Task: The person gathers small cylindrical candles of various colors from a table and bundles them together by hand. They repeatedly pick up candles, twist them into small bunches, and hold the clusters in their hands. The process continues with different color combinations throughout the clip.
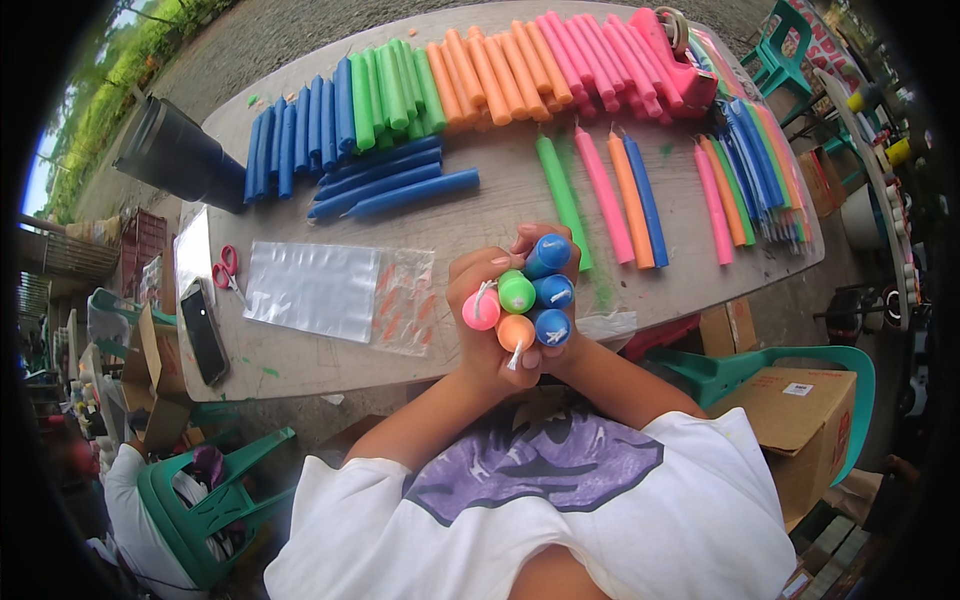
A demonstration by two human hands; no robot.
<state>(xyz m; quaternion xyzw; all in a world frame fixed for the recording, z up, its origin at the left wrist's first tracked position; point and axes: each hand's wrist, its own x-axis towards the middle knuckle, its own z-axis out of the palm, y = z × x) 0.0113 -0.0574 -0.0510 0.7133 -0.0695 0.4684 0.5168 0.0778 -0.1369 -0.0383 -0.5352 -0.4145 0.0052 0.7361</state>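
Note:
Close in front of my chest I hold a bundle of candles upright, wick ends toward me: a pink candle point(481, 308), a green candle point(516, 291), an orange candle point(515, 331) and three blue candles point(549, 256). My left hand point(478, 272) wraps round the bundle's left side, and my right hand point(565, 345) closes on its right; the lower ends are hidden. Just beyond the hands lie a loose green candle point(563, 203), a pink one point(604, 197), an orange one point(630, 202) and a blue one point(646, 203).
Rows of blue, green, orange and pink candles point(497, 75) line the table's point(500, 220) far side. A pink tape dispenser point(685, 75) and bagged candles point(757, 165) stand right. Clear plastic bags point(312, 290), scissors point(228, 270), a phone point(204, 333) and a dark tumbler point(185, 150) lie left.

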